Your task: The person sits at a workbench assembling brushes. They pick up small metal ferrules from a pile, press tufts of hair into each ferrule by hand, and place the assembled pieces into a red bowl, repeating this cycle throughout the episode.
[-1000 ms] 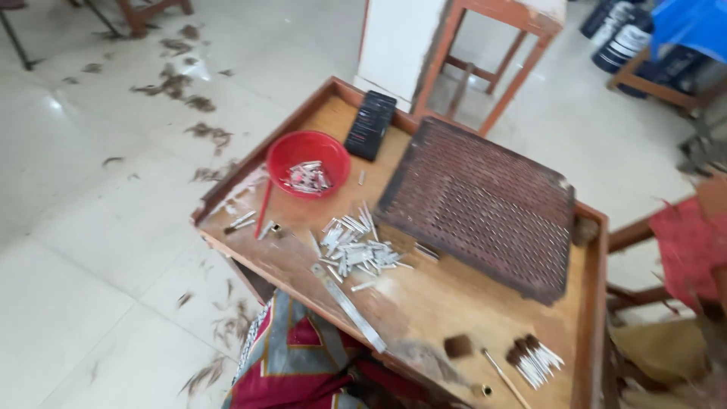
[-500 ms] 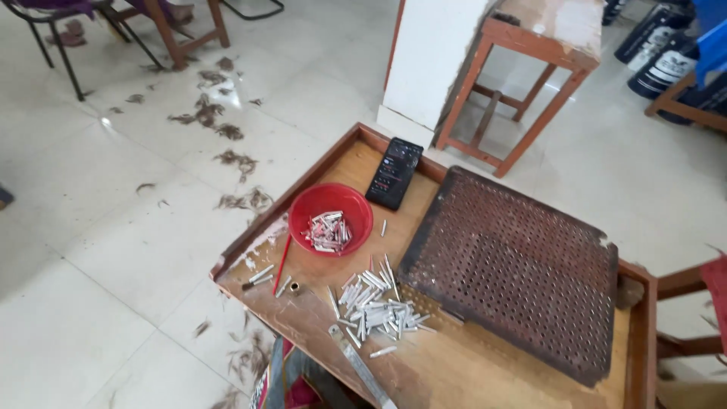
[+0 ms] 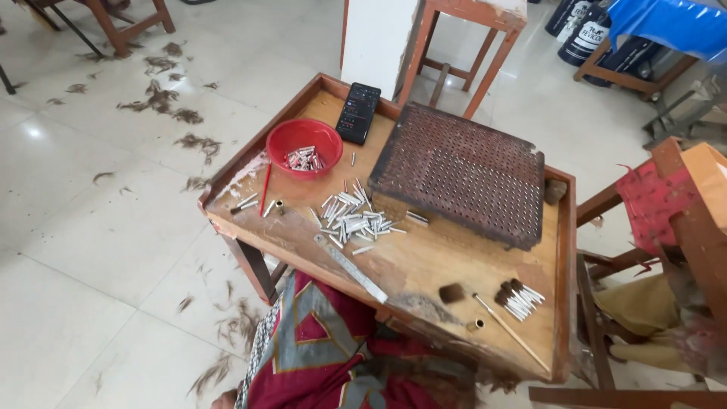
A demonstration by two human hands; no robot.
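Observation:
Neither of my hands shows in the head view. Below me stands a low wooden table (image 3: pixel 447 265) with a raised rim. On it lie a red bowl (image 3: pixel 304 139) holding small metal tubes, a loose pile of metal tubes (image 3: pixel 352 221), a steel ruler (image 3: pixel 351 267), a black phone (image 3: pixel 358 112) and a dark perforated block (image 3: pixel 462 173). A bundle of small brushes (image 3: pixel 517 297), a thin stick (image 3: pixel 512 332) and a tuft of hair (image 3: pixel 451 292) lie near the right front. My lap in red and grey cloth (image 3: pixel 318 352) is at the table's near edge.
Tufts of cut hair (image 3: pixel 163 102) litter the white tiled floor at left. A wooden stool (image 3: pixel 469 38) stands behind the table beside a white pillar (image 3: pixel 379 34). Wooden chair frames and red cloth (image 3: pixel 651 204) crowd the right side.
The view has shifted so the table sits more fully in frame, with its right front corner and brushes visible again. Nothing on the table has moved.

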